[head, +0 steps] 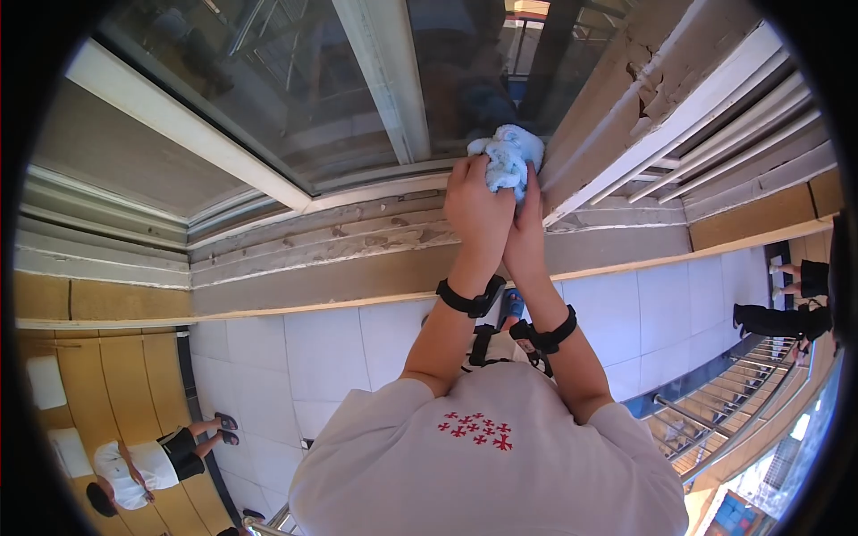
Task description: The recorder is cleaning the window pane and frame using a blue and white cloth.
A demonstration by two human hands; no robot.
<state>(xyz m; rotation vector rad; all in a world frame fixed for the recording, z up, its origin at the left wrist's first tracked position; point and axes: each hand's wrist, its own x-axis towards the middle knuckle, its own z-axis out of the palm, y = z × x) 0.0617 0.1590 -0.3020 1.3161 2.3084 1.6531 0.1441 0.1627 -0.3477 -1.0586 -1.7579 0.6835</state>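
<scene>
A crumpled light-blue terry cloth (509,157) is bunched between my two hands at the lower corner of a window pane (462,87). My left hand (477,204) grips the cloth from the left, its fingers curled over the edge. Close against it, my right hand (529,211) holds the cloth's right side; part of that hand is hidden behind the left. The cloth sits by the white bottom rail of the window frame (382,191), beside the upright frame post (590,134) with peeling paint. Black bands circle both wrists.
Below the window runs a sill with flaking paint (348,234) and a tan ledge (375,275). White floor tiles (322,362) lie beneath. A person in a white shirt (144,465) stands at left. Metal railings (717,409) and people in dark clothing (781,321) are at right.
</scene>
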